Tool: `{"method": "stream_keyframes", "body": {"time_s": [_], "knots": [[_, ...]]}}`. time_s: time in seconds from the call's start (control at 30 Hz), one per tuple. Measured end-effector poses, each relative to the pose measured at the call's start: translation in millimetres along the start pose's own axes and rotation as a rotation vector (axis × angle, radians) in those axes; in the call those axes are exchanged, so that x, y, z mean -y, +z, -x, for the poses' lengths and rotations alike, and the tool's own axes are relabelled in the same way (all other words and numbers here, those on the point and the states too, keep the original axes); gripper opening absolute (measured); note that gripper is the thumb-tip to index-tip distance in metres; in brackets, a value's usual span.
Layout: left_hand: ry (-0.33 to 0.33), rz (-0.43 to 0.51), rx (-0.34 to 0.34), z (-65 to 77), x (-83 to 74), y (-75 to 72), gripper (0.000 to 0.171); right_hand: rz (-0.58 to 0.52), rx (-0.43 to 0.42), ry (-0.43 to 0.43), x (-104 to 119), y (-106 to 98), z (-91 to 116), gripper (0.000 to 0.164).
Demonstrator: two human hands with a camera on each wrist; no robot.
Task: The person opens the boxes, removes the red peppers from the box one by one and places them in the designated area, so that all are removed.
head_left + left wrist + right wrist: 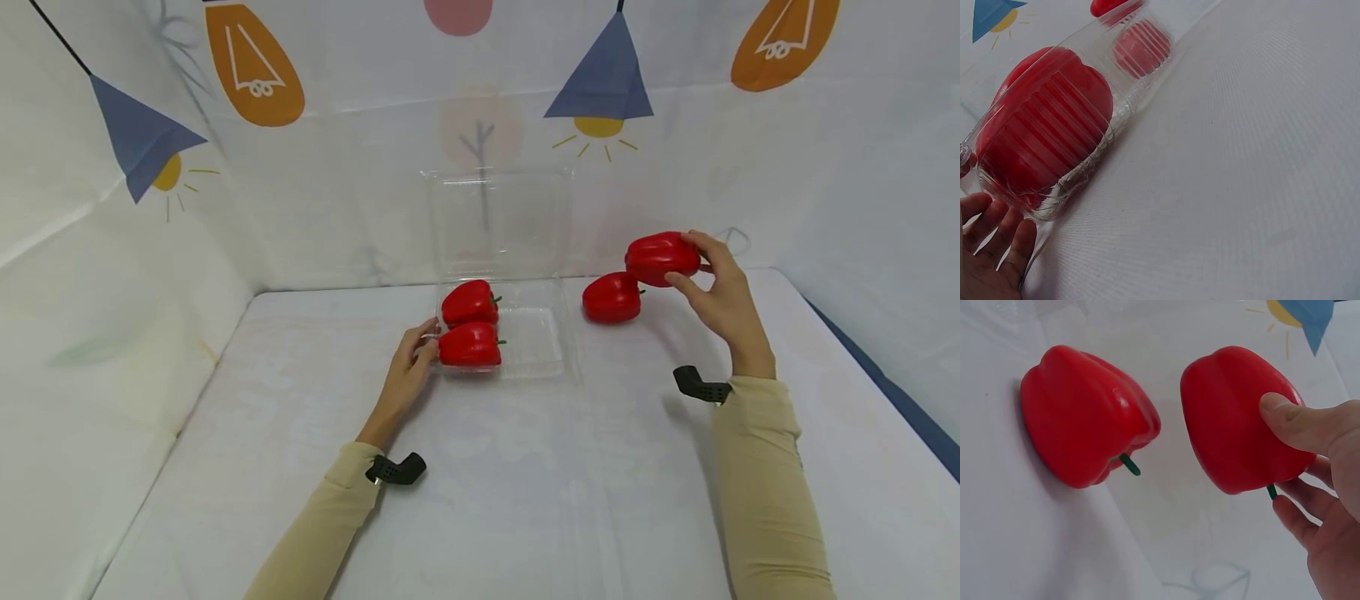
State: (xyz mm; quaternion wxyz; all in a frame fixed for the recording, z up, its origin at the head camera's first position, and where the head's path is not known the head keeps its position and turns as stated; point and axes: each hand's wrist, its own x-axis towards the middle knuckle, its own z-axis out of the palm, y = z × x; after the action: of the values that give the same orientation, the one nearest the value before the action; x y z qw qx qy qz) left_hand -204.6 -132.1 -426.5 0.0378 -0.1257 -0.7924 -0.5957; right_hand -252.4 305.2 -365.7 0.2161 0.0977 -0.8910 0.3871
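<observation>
White table [525,500], near side roomy; left hand [408,367] holds clear box [534,342] by edge, right hand [722,302] grips pepper [657,257]

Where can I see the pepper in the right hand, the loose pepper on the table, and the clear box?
Held pepper [1235,419]: right wrist view, middle of its red body.
Loose pepper [611,298]: head view, middle of its red body.
Clear box [534,335]: head view, bare part of its bottom.

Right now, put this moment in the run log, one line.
left hand: at left side of box | right hand: grips one pepper, lifted | box: open, two peppers inside | table: another pepper
</observation>
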Motion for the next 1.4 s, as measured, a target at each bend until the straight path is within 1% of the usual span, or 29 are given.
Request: {"method": "stream_keyframes", "body": {"time_s": [0.07, 0.3, 0.53, 0.73, 0.97, 1.3, 1.4], "knots": [[-0.004, -0.004, -0.001, -0.5, 0.4, -0.2, 0.043, 0.002, 0.004, 0.012, -1.6, -0.6, 0.2, 0.062], [-0.004, -0.01, -0.005, -1.4, 1.0, 0.3, 0.043, -0.007, 0.024, 0.092, -5.7, -2.3, 2.1, 0.063], [0.01, 0.002, -0.017, -2.3, 2.2, 0.4, 0.042, -0.004, 0.024, 0.119, -9.3, -3.5, 3.7, 0.064], [0.004, 0.003, -0.009, -1.7, 2.0, -0.1, 0.043, 0.021, 0.048, 0.177, -16.8, -10.2, 6.3, 0.063], [-0.004, 0.005, -0.004, -2.2, 2.5, 0.4, 0.043, 0.043, 0.104, 0.254, -30.1, -18.1, 10.8, 0.066], [0.0, 0.005, -0.004, -2.2, 1.5, 0.5, 0.043, 0.025, 0.223, 0.357, -46.1, -14.5, 12.3, 0.073], [-0.002, 0.007, -0.007, -2.2, 1.3, 1.1, 0.043, 0.016, 0.252, 0.36, -50.5, -12.3, 12.6, 0.074]]}}
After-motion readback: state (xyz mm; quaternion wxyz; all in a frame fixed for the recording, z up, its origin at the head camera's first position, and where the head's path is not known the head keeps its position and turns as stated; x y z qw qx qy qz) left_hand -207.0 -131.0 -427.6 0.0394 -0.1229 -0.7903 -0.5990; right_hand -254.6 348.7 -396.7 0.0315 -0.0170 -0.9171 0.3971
